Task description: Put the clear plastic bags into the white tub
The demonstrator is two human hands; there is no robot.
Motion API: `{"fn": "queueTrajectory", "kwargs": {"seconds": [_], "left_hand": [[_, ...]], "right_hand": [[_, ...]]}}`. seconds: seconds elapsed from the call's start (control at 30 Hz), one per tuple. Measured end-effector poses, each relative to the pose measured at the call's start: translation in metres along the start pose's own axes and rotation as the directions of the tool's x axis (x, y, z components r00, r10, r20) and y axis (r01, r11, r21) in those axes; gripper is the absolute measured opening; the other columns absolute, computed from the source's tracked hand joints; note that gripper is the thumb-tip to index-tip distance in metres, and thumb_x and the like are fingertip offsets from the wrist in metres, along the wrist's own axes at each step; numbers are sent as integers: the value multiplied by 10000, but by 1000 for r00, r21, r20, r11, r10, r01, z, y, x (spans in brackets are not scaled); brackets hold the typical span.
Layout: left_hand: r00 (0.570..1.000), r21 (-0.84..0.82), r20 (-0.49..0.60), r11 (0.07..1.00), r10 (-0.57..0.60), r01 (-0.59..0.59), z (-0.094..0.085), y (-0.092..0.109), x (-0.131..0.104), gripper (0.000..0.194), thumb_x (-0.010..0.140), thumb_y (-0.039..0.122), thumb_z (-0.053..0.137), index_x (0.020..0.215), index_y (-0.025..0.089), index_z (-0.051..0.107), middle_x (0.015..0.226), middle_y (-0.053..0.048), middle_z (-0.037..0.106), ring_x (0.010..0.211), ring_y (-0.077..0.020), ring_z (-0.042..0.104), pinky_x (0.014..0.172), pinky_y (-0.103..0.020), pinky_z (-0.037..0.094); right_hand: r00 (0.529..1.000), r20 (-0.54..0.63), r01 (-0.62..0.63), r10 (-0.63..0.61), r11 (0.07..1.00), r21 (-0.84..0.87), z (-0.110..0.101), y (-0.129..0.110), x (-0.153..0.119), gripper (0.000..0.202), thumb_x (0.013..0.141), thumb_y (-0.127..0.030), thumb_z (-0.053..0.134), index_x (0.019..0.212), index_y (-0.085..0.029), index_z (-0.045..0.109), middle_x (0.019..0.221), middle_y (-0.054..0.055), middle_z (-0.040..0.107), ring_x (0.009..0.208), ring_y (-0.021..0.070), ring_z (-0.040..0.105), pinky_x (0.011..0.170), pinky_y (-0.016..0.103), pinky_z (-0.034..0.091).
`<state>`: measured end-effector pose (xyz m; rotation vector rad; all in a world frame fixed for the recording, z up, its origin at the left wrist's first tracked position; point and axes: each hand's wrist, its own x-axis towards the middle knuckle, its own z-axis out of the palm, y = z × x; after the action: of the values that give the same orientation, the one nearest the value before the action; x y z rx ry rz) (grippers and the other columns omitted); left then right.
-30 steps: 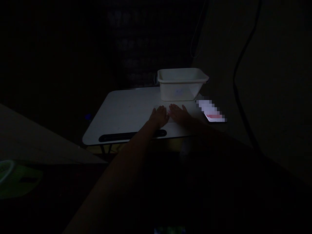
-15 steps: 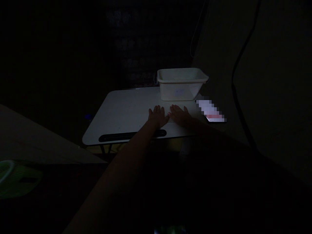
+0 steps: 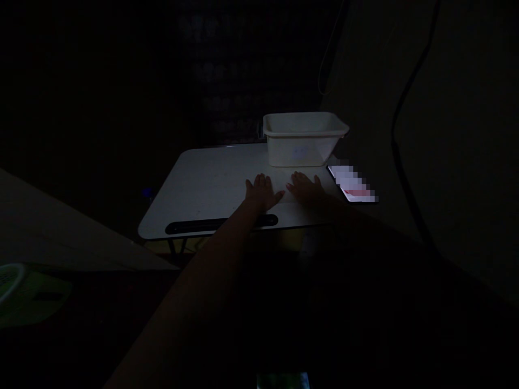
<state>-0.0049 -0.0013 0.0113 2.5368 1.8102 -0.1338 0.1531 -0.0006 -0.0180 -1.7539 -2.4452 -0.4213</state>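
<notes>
My left hand [image 3: 261, 194] lies palm down on a white table [image 3: 203, 183], its fingers spread and nothing in it. To its right my right hand [image 3: 305, 190] also rests flat on the tabletop with its fingers apart. A small gap separates the two thumbs. Just beyond both hands stands a white plastic tub [image 3: 300, 148] at the table's back right. A device with a lit, pixelated screen [image 3: 351, 183] lies right of my right hand, near the table's right edge.
A dark slot [image 3: 194, 226] runs along the table's front edge. At the lower left is a green basket [image 3: 36, 297] beside a pale slanted panel [image 3: 60, 227]. A dark cable [image 3: 399, 156] hangs along the right wall. The room is very dim.
My right hand has shifted slightly to the right, away from my left hand, widening the gap between them. My left hand has stayed nearly in place, its thumb stretched further out.
</notes>
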Motion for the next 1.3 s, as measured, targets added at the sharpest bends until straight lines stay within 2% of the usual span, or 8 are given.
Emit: {"fn": "queueTrajectory", "kwargs": {"seconds": [0.13, 0.37, 0.57, 0.73, 0.87, 1.0, 1.17, 1.3], "left_hand": [[1000, 12, -9, 1000, 8, -8, 1, -1, 1, 722, 781, 546, 71, 1308, 56, 132, 1383, -149, 117, 1265, -259, 53, 977, -494, 119], [1000, 9, -16, 1000, 5, -5, 0, 0, 0, 723, 785, 545, 60, 1306, 50, 144, 1380, -155, 121, 1263, -257, 69, 975, -498, 116], [1000, 33, -11, 999, -4, 4, 0, -1, 0, 719, 785, 541, 62, 1307, 52, 141, 1381, -149, 128, 1262, -263, 68, 974, -492, 132], [1000, 42, -17, 999, -11, 11, 2, -3, 1, 699, 791, 525, 61, 1307, 59, 139, 1381, -147, 128, 1263, -258, 70, 972, -494, 132], [1000, 27, -8, 999, -16, 16, 2, -4, 1, 720, 783, 535, 66, 1307, 48, 136, 1380, -150, 130, 1262, -262, 76, 971, -504, 128], [1000, 41, -3, 999, -22, 22, 1, -4, 0, 712, 783, 527, 76, 1310, 50, 131, 1381, -147, 129, 1262, -264, 71, 973, -500, 129], [1000, 39, -11, 999, -26, 26, 1, -4, 0, 700, 785, 520, 75, 1311, 61, 133, 1381, -143, 132, 1262, -261, 74, 972, -506, 120], [1000, 29, -2, 999, -29, 29, 1, -3, -1, 708, 782, 527, 80, 1310, 59, 134, 1381, -147, 126, 1264, -255, 71, 973, -507, 115]], "right_hand": [[1000, -27, 11, -11, 1000, -14, 1, 0, -1, 476, 867, -317, 115, 1209, -110, 372, 1302, 170, 344, 1201, 252, 286, 886, 567, 249], [989, -78, 119, -126, 989, -92, 4, 3, -4, 408, 874, -265, 157, 1174, -149, 408, 1278, 172, 381, 1175, 273, 314, 837, 598, 256], [994, -97, 37, -44, 997, -71, 3, 1, 0, 412, 876, -282, 152, 1153, -165, 433, 1275, 147, 396, 1188, 237, 309, 870, 580, 237], [991, -93, 100, -99, 995, 17, -4, -4, 6, 445, 873, -301, 142, 1185, -125, 406, 1285, 171, 370, 1196, 251, 297, 880, 591, 218], [996, -50, 83, -79, 993, 87, -10, -15, 12, 481, 868, -321, 130, 1221, -85, 356, 1313, 175, 318, 1209, 231, 279, 915, 575, 193], [996, -28, 90, -88, 989, 119, -10, -25, 13, 477, 867, -335, 131, 1226, -111, 350, 1322, 142, 316, 1215, 204, 272, 939, 554, 175], [997, -28, 80, -77, 991, 104, -3, -20, 11, 484, 863, -357, 132, 1220, -128, 366, 1311, 149, 336, 1204, 225, 291, 924, 556, 200], [995, -73, 74, -70, 996, 50, 2, -17, 9, 481, 865, -347, 132, 1211, -118, 375, 1302, 155, 350, 1194, 247, 302, 907, 573, 209]]}}
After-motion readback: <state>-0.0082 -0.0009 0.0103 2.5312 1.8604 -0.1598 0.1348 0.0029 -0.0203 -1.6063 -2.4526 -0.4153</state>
